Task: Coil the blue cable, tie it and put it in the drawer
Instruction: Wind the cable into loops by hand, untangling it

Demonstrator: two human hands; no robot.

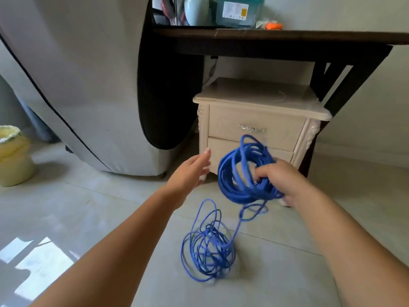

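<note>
1. Tangle is the main risk in the head view: the thin blue plastic-sheathed cable [245,173] is only partly wound, a thick bundle of loops hanging from the right hand [276,178], which is closed around it, while a loose heap of the same cable lies on the pale tiled floor [99,207] below, joined to the bundle by one slack strand.
2. Loops in the heap cross one another, so pulling the strand up quickly could draw a knot tight or drag the whole heap along.
3. The bundle looks uneven, with one loop standing higher than the rest; if the grip loosens, turns could slip off and spill.
4. The left hand [190,171] is spread open and holds nothing, reaching forward just beside the bundle; a missed catch of the strand would leave the next turn crooked.
5. Behind stands the cream two-drawer bedside cabinet [261,103], both drawers closed, tucked under the dark wooden bench [276,37]. A drawer must be opened first, and the bundle hangs directly in front of it.
6. No tie is visible anywhere.
7. A large grey padded chair [77,85] crowds the left side, and a yellow lined waste bin [13,156] sits well apart.
</note>
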